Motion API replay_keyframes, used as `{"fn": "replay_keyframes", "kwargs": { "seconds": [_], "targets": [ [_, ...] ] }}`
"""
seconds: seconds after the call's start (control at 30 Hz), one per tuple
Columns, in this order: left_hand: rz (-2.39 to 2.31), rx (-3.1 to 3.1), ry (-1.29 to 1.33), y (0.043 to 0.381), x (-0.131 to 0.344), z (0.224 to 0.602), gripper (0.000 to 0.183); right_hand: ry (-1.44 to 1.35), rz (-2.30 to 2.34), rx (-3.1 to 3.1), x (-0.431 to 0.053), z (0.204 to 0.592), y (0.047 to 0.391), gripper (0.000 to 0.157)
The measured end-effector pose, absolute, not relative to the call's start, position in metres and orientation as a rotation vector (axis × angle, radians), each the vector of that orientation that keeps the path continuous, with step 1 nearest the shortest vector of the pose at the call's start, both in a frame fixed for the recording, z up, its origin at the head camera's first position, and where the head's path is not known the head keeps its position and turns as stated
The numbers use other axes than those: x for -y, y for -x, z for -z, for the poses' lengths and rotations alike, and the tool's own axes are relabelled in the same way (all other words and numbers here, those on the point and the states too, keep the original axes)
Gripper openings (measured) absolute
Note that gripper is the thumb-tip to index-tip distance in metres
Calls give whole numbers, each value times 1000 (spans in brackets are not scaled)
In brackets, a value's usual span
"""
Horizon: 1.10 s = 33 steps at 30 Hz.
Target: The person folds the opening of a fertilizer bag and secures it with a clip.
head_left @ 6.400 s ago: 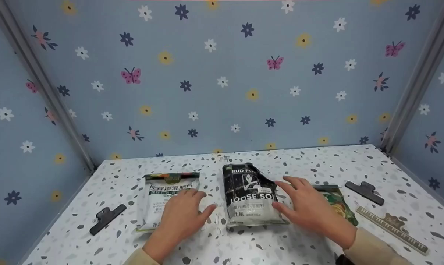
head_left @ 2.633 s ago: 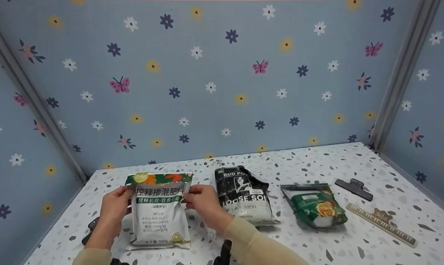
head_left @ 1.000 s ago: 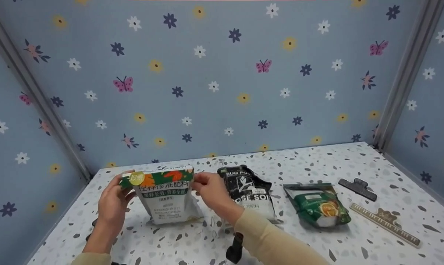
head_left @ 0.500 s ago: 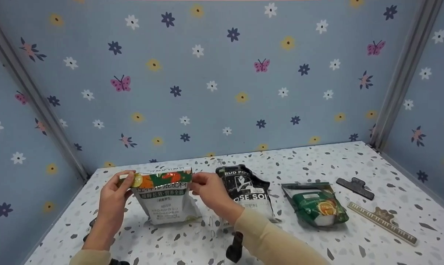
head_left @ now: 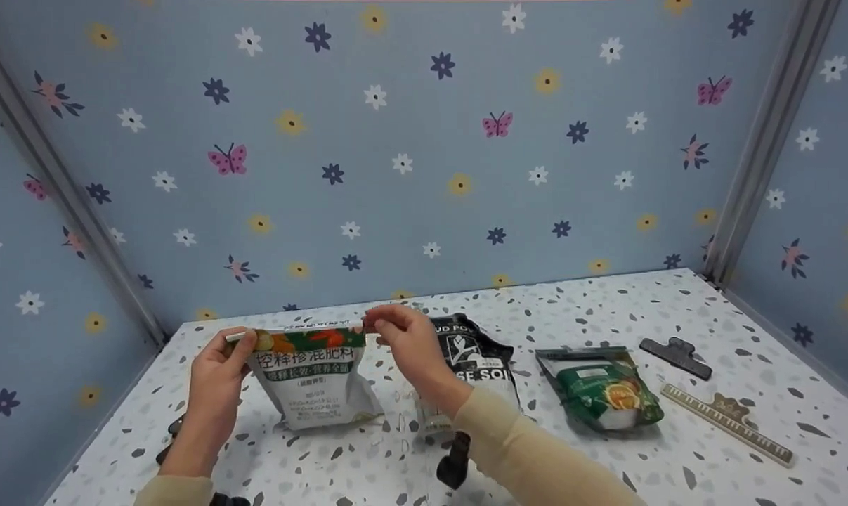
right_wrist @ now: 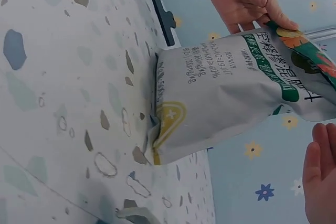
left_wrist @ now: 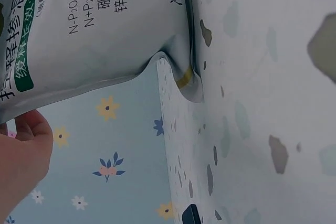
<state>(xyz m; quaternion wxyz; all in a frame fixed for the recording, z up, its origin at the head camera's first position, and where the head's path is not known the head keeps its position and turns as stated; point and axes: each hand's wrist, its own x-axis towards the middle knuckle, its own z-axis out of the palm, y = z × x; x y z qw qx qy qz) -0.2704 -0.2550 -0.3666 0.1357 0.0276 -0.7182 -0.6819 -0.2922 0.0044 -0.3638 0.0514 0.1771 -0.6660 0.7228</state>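
Observation:
A white foil fertilizer bag stands leaning on the table in the head view, its green and orange top folded over. My left hand pinches the top left corner, thumb in front. At the opposite top corner, my right hand pinches the end of the fold with its fingertips. In the right wrist view, the left thumb presses on the fold, while the right hand's fingers are just below the bag's edge. Behind my right hand lies a black and white LOOSE SOIL bag, partly covered.
Farther right lies a green bag with an orange printed on it. Beyond it are a black clip and a gold ruler-patterned clip. Another black clip is half hidden by my left forearm. Patterned walls enclose the table.
The fertilizer bag, lying flat at first, has been raised and its top folded over. My right hand left the black and white bag for the fertilizer bag and has just risen slightly at its corner.

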Motion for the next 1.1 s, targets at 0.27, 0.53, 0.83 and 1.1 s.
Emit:
{"fn": "replay_keyframes", "kwargs": {
  "seconds": [0.27, 0.53, 0.83, 1.1],
  "targets": [
    [2011, 1985, -85, 272, 254, 369, 43, -847, -1740, 2087, 7, 335, 290, 20],
    [2036, 1893, -83, 272, 251, 374, 39, -1020, -591, 2400, 36, 315, 278, 31],
    [2025, 1852, -57, 268, 253, 379, 35, -955, -232, 2393, 71, 320, 279, 29],
    [2038, 1837, 7, 271, 256, 380, 31, -846, -158, 2326, 80, 327, 287, 29]
  ]
}}
